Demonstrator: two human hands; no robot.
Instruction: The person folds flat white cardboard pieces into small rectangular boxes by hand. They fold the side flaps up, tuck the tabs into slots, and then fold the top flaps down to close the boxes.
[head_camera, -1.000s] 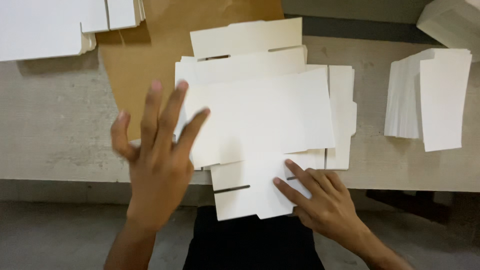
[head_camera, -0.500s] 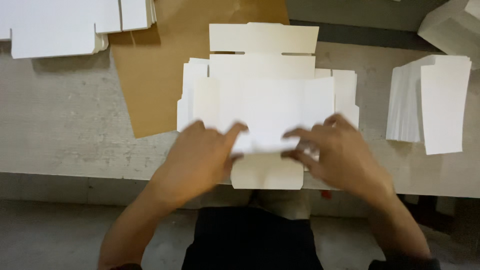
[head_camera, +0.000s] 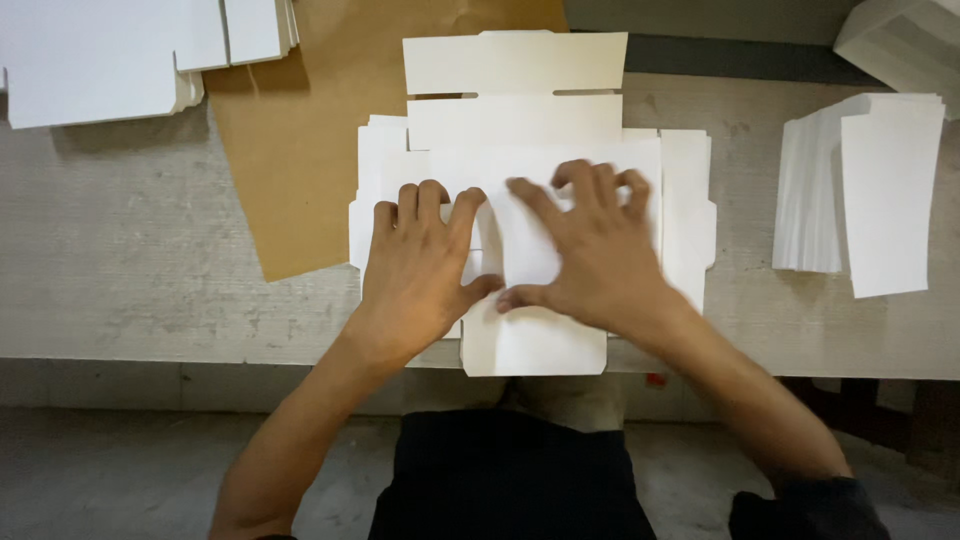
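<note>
Cardboard is the worry here: I see my left hand (head_camera: 420, 265) and right hand (head_camera: 590, 250) both lying flat, fingers spread and gripping nothing, pressing on the white die-cut box blank (head_camera: 530, 150) at the desk (head_camera: 120, 260) edge, its near flap overhanging. Uneven pressure could skew a crease, and the blank may slide on what I think are more blanks beneath, though blur hides that. Brown paper sheet (head_camera: 300, 130) lies just left, a stack of white sheets (head_camera: 870, 190) well right.

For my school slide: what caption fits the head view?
Left hand and right hand press flat on a white die-cut card blank.
</note>
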